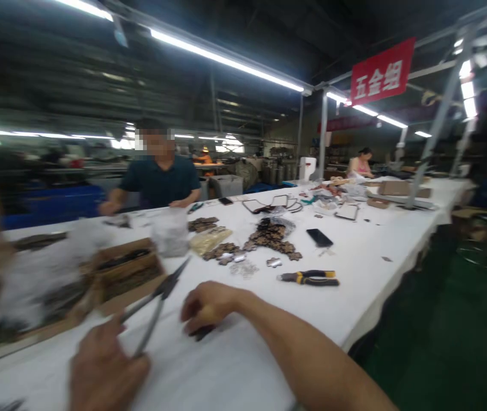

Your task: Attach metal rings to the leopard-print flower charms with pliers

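My left hand [108, 365], blurred at the lower left, is closed around the spread handles of long-nose pliers [166, 287]. Their dark, tapering jaws point up and away to the right. Right of them, my right hand [209, 308] is low over the white tabletop, fingers curled onto a small dark piece [202, 332] that is partly hidden under them. Beyond my right hand lie small silvery bits [244, 269] and a pile of brown flower-shaped pieces [269, 237]. Yellow-and-black pliers [309, 278] rest to the right of that pile.
Cardboard boxes [129, 268] with dark parts and plastic bags [169, 231] stand to the left. A phone [319, 237] lies right of the pile. Across the table a co-worker [160, 177] sits, and another person [361, 164] is farther right. The table's edge [391, 285] runs along the right.
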Demonstrator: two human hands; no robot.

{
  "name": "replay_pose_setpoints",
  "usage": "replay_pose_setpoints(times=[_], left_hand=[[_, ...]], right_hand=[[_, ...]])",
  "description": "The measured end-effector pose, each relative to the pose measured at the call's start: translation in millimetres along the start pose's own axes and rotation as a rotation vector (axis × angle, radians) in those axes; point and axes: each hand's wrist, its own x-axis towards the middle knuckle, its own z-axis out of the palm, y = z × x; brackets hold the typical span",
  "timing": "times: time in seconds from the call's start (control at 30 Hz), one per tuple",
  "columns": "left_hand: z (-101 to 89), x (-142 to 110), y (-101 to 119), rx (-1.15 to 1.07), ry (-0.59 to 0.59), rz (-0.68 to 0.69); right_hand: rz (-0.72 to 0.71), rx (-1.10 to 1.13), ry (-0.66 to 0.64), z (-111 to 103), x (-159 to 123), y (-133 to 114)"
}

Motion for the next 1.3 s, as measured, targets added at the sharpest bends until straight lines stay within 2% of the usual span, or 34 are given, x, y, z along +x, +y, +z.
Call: replay_pose_setpoints(times=[0.03,0.07,0.17,0.27,0.33,0.47,0.57,0.67,0.83,1.03,1.13,1.3], left_hand=[[-2.9,-4.1,-5.6,-0.003,-0.006,0.115],[-5.3,-8.5,-10.6,0.006,-0.007,0.170],[-8.7,-19.9,-19.3,0.020,-0.021,0.202],[-10.5,-27.9,-19.8,-0.001,-0.009,0.197],[-11.4,-31.0,-19.9,-0.023,0.000,0.200],[-10.7,-31.5,-23.5,-0.037,0.013,0.214],[-9.9,-30.6,-24.9,-0.033,0.012,0.213],[-9.9,-30.8,-24.2,-0.031,0.005,0.201],[-9.6,-30.8,-24.1,-0.015,-0.015,0.183],[-9.7,-25.1,-23.9,0.001,0.003,0.176],[-4.7,-15.4,-25.8,0.038,0.042,0.202],[10.0,-0.2,-32.6,0.083,0.057,0.240]], right_hand=[[0.064,0.068,0.083,5.3,-4.2,-1.9],[0.107,0.126,0.174,10.1,-6.9,-1.8],[0.142,0.306,0.314,20.0,-7.3,4.2],[0.186,0.314,0.365,23.7,-8.0,5.1],[0.196,0.229,0.338,24.2,-11.6,1.6],[0.252,0.080,0.132,24.1,-19.2,-7.1],[0.267,-0.050,0.050,23.7,-23.3,-12.2],[0.262,-0.175,0.030,23.7,-26.3,-14.4],[0.274,-0.182,-0.040,25.7,-27.4,-10.7],[0.332,-0.289,0.052,24.9,-22.5,-18.6],[0.377,-0.404,0.051,20.8,-13.1,-24.0],[0.360,-0.504,-0.019,11.9,0.1,-20.5]])
